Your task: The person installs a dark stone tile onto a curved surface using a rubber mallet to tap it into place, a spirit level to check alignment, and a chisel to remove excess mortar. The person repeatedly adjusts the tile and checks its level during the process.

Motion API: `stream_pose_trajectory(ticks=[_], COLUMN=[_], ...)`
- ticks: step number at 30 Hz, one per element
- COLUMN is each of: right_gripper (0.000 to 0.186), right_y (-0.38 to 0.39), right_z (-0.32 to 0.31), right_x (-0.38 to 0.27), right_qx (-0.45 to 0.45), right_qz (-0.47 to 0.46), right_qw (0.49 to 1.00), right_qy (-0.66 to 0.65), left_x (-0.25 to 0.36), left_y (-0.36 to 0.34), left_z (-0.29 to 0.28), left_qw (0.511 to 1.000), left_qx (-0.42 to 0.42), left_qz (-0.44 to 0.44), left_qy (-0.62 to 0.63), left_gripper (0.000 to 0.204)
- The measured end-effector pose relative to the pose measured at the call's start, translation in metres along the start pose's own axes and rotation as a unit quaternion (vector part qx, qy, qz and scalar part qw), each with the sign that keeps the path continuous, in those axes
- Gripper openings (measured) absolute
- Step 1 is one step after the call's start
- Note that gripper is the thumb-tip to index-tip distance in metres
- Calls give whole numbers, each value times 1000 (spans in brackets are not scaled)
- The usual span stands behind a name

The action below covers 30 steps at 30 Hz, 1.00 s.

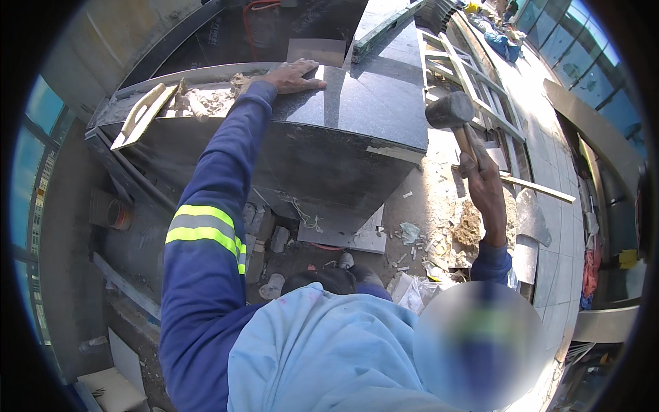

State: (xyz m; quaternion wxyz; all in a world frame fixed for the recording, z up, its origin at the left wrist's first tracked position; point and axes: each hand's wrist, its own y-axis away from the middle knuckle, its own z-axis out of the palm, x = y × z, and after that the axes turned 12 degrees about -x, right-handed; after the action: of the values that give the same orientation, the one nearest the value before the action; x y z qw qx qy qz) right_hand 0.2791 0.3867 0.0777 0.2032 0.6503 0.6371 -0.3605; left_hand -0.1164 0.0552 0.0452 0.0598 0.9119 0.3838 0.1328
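My right hand (pixel 486 180) is closed round the wooden handle of a mallet (pixel 449 110) with a thick black head. The mallet is raised beside the right end of a stone-clad ledge, apart from the stone. On top of that ledge, my left hand (pixel 294 77) lies flat with its fingers spread on a dark grey stone slab (pixel 350 103). Left of it, an unclad stretch holds crumbly mortar (pixel 221 101). A float (pixel 143 117) and a tool with a pale rounded handle (pixel 198 106) rest there.
A long metal bar (pixel 386 31) lies on the slab's far part. Beyond the ledge's right end are pale ladder-like frames (pixel 473 86). Rubble (pixel 468 226), plastic scraps and small offcuts litter the floor. A bucket (pixel 118 214) lies at the left.
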Motion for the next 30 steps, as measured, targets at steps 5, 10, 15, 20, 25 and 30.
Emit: stream_pose_trajectory(ticks=[5, 10, 15, 20, 25, 30], right_gripper=[53, 46, 47, 43, 44, 49], right_y=[-149, -222, -242, -254, -259, -261], right_z=[28, 61, 71, 74, 81, 88], right_x=[-34, -78, -58, -61, -58, -46], right_qx=[-116, -191, -241, -222, -233, -235], right_qz=[-101, -50, -31, -41, -23, -45], right_qw=[966, 973, 963, 974, 971, 970], right_qy=[209, 123, 119, -18, 42, 33], left_x=[16, 3, 12, 9, 7, 8], left_y=[-2, 0, -4, -2, -5, -9], left_z=[10, 19, 22, 22, 23, 22], left_qw=[998, 997, 997, 997, 996, 996], left_qx=[54, 75, 70, 76, 87, 88], left_qz=[22, 8, 5, 3, 2, 8], left_qy=[24, 28, 20, 8, 24, 11], left_gripper=[86, 66, 61, 62, 62, 63])
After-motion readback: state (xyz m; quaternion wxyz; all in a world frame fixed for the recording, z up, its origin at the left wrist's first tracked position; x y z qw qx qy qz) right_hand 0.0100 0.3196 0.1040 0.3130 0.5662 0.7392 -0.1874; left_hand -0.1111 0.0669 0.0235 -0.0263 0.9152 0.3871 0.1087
